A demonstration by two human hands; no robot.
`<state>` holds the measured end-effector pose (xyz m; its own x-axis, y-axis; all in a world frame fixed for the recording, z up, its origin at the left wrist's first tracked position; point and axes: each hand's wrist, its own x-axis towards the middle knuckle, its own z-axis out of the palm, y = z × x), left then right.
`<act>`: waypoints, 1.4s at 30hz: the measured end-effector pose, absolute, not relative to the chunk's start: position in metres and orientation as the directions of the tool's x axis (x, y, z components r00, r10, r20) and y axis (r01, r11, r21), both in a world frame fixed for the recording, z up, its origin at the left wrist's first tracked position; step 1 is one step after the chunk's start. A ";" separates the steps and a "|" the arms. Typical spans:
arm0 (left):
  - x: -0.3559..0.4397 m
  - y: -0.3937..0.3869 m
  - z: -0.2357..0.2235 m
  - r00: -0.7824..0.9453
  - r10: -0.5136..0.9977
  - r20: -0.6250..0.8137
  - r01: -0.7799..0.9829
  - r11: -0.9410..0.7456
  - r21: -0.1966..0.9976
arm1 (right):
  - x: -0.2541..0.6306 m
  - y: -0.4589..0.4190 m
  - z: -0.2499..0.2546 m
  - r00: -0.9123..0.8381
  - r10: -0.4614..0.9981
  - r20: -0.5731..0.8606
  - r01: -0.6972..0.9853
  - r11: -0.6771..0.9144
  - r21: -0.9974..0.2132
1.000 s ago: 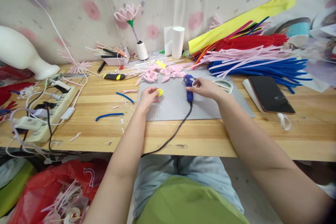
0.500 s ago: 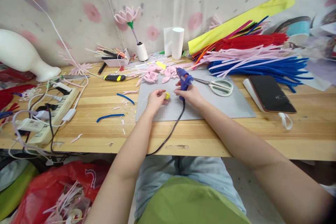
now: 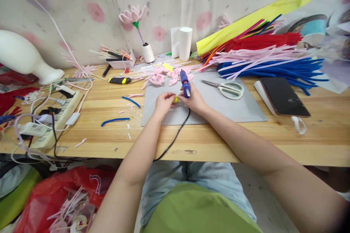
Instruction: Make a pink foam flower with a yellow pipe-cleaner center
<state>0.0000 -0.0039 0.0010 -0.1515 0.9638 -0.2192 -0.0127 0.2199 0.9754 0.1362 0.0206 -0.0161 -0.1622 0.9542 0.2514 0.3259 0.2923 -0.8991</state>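
- Pinching a small yellow piece (image 3: 176, 99), the left hand (image 3: 164, 103) is over the grey mat (image 3: 216, 111).
- Curled round a blue glue gun (image 3: 185, 83), the right hand (image 3: 195, 101) is just beside the yellow piece — touching or not, I cannot tell.
- Scissors (image 3: 229, 90) lie on the mat's right side.

The blue-purple glue gun (image 3: 185, 82) is held near the frame's centre, nose toward the top edge; its black cord (image 3: 178, 133) curves toward lower left; the small yellow piece (image 3: 176, 99), partly hidden, sits just below left of the gun.
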 end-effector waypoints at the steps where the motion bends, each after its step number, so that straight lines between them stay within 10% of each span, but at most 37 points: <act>1: 0.000 -0.004 0.002 -0.151 0.962 -0.228 -0.020 0.227 0.974 | 0.136 0.020 -0.015 -0.151 0.958 0.245 0.321 0.282 -0.904; 16: 0.012 0.002 0.007 -0.101 0.919 -0.381 -0.162 0.363 0.918 | 0.134 0.017 -0.017 -0.018 0.961 0.278 0.342 0.267 -0.901; 31: 0.008 0.011 -0.016 -0.168 0.984 -0.058 0.171 0.087 0.981 | 0.135 0.017 -0.013 0.013 0.965 0.261 0.341 0.241 -0.909; 42: 0.012 0.004 -0.006 -0.076 0.976 -0.204 0.049 0.208 0.977 | 0.138 0.024 -0.014 -0.006 0.971 0.239 0.201 0.235 -0.951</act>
<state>0.0125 0.0041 -0.0061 -0.0761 0.9760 -0.2041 0.0489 0.2081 0.9769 0.1378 0.0236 -0.0143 -0.0059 0.9710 0.2389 0.2005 0.2352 -0.9510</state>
